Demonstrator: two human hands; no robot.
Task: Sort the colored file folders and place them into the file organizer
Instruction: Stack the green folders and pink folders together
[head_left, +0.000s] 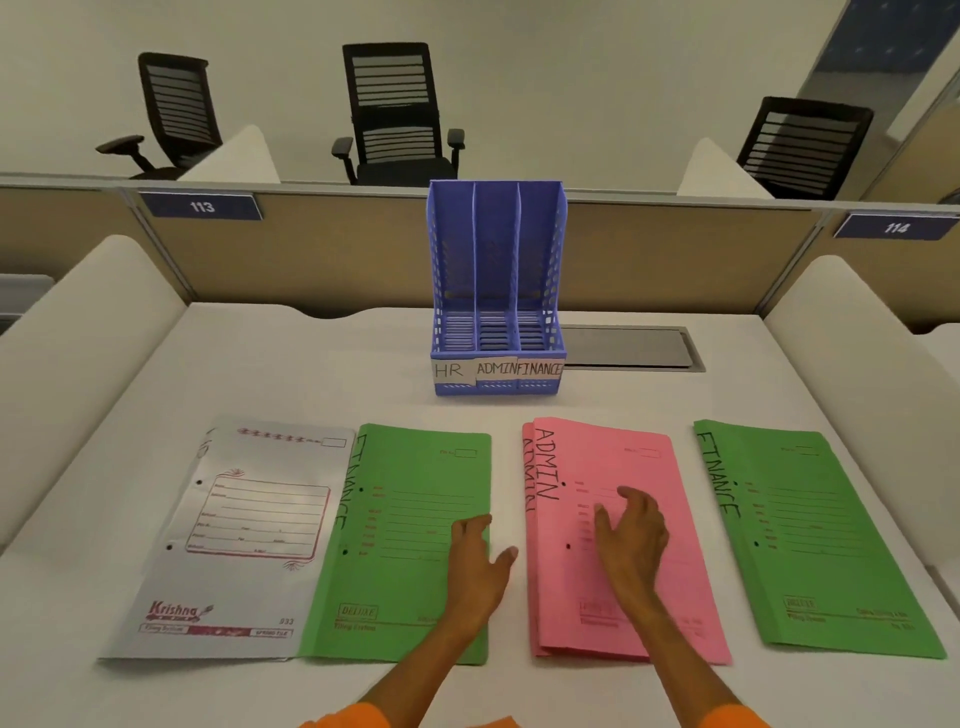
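Observation:
A blue three-slot file organizer (496, 291) stands upright at the back of the desk, labelled HR, ADMIN and FINANCE; its slots hold nothing. In a row in front lie a white folder (244, 540), a green FINANCE folder (410, 519), a stack of pink ADMIN folders (613, 467) and another green FINANCE folder (810, 535). My left hand (475, 558) rests with spread fingers on the right edge of the middle green folder. My right hand (631, 530) lies on the pink stack, fingers loosely bent.
A grey cable hatch (628, 345) is set into the desk right of the organizer. Padded white dividers (78, 332) flank the desk on both sides. A partition with plates 113 and 114 runs behind, with black office chairs (397, 114) beyond it.

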